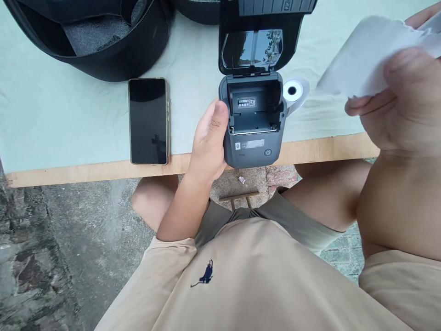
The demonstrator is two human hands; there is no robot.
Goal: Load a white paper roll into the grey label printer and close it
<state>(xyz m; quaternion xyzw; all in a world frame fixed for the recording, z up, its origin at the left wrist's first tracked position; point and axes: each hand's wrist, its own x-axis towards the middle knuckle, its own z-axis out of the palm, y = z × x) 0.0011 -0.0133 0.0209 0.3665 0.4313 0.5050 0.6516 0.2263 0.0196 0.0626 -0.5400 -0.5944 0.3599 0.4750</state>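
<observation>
My left hand grips the left side of a dark grey label printer, held near the table's front edge. Its lid, with a clear window, is swung up, and no roll sits in the paper bay. On the table just right of the printer lies a small white paper roll with a loose tail. Up at the right, my right hand pinches a torn, crumpled piece of white paper between thumb and fingers. Part of that hand is cut off by the frame's edge.
A smartphone with a dark screen lies left of the printer, at the edge of the cloth-covered table. Behind it stands an unzipped black case with grey foam inside. A second black case shows at the top.
</observation>
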